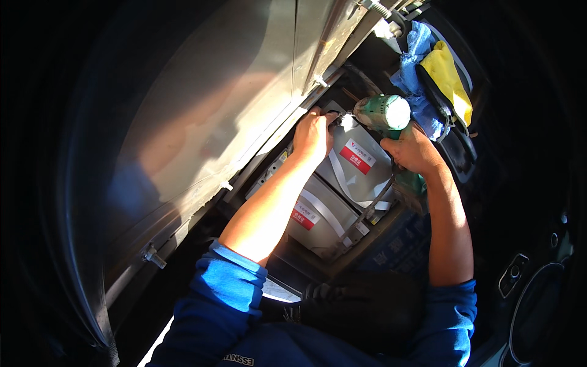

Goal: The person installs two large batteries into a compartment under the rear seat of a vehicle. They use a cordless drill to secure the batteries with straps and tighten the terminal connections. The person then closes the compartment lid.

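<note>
My right hand (412,149) grips the handle of a green cordless drill or driver (383,112), whose nose points left. At that nose, my left hand (316,130) pinches a small dark part at the top end of a grey metal box (362,165). What exactly the fingers hold is too small to tell. A white strap (338,169) lies over this box, which carries a red and white label. Beside it, below my left forearm, sits a second, similar grey box (321,215) with its own strap and label.
A large metal panel (220,91) with protruding bolts (155,257) rises on the left. At the upper right lie a blue cloth (415,59) and a yellow cloth (447,78) on a dark seat or trim part. A dark door panel with a round speaker-like ring (536,312) stands at right.
</note>
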### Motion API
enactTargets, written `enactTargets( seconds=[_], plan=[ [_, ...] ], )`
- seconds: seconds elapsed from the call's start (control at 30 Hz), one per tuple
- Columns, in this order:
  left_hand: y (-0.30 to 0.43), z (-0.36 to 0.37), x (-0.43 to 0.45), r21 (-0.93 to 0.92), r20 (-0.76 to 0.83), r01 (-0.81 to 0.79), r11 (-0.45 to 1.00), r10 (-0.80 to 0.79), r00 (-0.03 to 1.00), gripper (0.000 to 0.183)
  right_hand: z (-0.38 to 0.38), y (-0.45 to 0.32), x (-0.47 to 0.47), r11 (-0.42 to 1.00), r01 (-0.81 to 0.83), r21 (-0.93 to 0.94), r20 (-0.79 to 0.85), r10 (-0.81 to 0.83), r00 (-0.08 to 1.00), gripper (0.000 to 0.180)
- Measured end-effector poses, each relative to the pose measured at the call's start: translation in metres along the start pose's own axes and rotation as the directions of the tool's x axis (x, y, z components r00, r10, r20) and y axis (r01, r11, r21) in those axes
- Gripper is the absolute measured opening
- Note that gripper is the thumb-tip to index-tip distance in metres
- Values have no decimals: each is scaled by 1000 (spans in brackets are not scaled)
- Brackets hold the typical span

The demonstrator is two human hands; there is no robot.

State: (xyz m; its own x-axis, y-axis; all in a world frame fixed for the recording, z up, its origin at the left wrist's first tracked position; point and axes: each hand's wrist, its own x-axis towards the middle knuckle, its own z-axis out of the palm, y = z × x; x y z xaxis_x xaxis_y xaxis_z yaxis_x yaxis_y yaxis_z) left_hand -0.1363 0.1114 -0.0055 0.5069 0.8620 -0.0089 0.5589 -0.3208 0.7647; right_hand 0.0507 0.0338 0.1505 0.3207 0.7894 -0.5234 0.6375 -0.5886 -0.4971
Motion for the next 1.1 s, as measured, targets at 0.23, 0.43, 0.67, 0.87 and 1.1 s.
enactTargets(
  seconds=[0.23,0.43,0.67,0.87,1.1],
  plan=[
    [7,-4,-1,30,72,61,998,-63,995,42,-1,-7,6,1000,8,-20,73,-7,997,39],
    [9,-1,-2,-23,64,83,996,-81,995,43,-2,-2,15,994,-1,-106,112,13,994,38],
    [14,-11,-2,-22,146,117,993,-113,983,41,-11,-5,36,951,74,-299,288,15,958,33],
    [10,-11,-3,-27,82,54,998,-52,995,45,-5,-20,26,963,8,-270,154,35,987,41],
    [7,-10,0,-38,93,69,997,-65,994,40,-1,-15,33,957,-44,-286,184,100,978,51]
  ],
)
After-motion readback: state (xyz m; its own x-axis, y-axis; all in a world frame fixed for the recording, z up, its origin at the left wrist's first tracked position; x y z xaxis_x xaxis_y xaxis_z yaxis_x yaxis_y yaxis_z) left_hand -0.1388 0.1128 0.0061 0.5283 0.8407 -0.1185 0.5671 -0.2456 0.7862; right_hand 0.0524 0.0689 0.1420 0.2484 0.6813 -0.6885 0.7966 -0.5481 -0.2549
